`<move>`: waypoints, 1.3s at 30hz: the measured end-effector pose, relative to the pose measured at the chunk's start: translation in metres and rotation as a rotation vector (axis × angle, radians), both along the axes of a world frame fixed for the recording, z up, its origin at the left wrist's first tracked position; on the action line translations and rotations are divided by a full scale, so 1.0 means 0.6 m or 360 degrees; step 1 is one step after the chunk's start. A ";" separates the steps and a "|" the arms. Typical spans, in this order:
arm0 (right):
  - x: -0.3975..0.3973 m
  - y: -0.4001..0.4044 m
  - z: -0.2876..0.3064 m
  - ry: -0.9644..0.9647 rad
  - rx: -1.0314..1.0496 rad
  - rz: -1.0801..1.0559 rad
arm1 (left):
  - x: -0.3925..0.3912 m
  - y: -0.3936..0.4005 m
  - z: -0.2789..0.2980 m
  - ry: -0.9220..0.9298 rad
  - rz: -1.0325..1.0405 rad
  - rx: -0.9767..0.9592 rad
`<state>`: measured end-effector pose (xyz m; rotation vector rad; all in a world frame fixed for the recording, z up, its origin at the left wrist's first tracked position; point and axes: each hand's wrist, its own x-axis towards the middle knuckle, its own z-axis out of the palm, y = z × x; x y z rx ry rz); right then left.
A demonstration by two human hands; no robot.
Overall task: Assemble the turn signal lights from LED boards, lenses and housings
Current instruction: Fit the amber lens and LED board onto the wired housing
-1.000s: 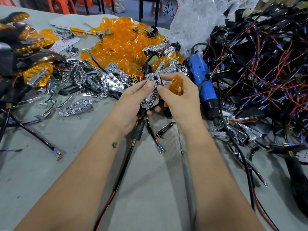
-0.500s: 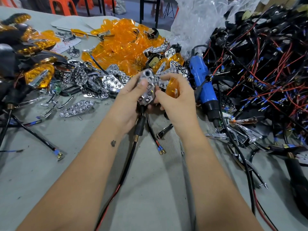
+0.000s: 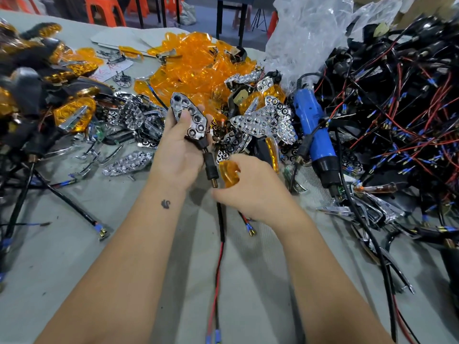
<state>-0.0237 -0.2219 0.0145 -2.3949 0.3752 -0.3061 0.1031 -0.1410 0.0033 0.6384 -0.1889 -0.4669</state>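
The light (image 3: 190, 117), with its shiny holes facing us, stands long-way up in our left hand (image 3: 178, 150), fingers wrapped around it, while our right hand (image 3: 250, 187) just below-right pinches the orange lens (image 3: 229, 173) to put on it.

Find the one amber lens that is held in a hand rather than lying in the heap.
It is the amber lens pinched in the right hand, low beside the housing's threaded stem. All the others lie loose in the orange pile further back on the table.
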 end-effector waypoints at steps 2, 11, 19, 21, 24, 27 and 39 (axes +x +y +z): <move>-0.001 0.007 -0.001 -0.0022 -0.0053 0.0026 | -0.001 -0.002 0.001 0.0060 0.0029 -0.0074; -0.003 -0.012 0.009 -0.0469 0.0138 -0.0366 | 0.003 0.004 -0.006 0.0212 0.0119 0.0017; -0.018 -0.046 0.026 -0.0587 0.0402 -0.0354 | 0.004 0.006 -0.010 0.0112 0.0016 0.0115; -0.020 -0.046 0.027 -0.0567 0.0464 -0.0315 | 0.002 0.004 -0.011 0.0033 -0.0030 0.0142; -0.021 -0.047 0.025 -0.0525 0.0527 -0.0262 | -0.005 0.002 -0.013 -0.0025 -0.0100 0.0138; -0.020 -0.053 0.023 -0.0482 0.0599 -0.0274 | -0.005 0.005 -0.012 0.0012 -0.0126 0.0028; -0.022 -0.080 0.019 -0.0627 0.0827 -0.0588 | -0.004 0.010 -0.011 0.0145 -0.0068 0.0013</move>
